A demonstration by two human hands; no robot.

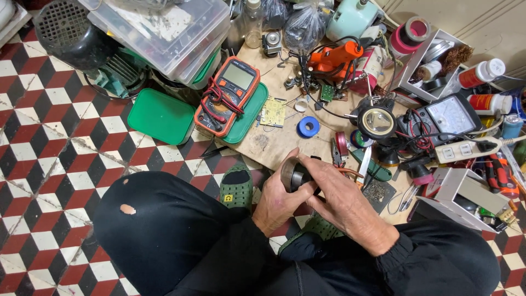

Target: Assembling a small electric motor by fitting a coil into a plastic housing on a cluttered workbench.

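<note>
Both hands hold a small round metal motor-like part [293, 174] over my lap. My left hand [278, 200] cups it from below and the side. My right hand [337, 197] lies across its top and right, fingers closed around it. An orange wire [350, 173] trails from the part behind my right hand. I sit cross-legged in black trousers, with green slippers [236, 186] on my feet.
A wooden board [274, 140] on the tiled floor carries an orange multimeter [227, 96] on a green lid [161, 116], a small circuit board [273, 112], a blue solder spool [308, 126], an orange glue gun [334, 57], an analog meter [452, 115], a power strip [468, 149], and pliers [335, 151].
</note>
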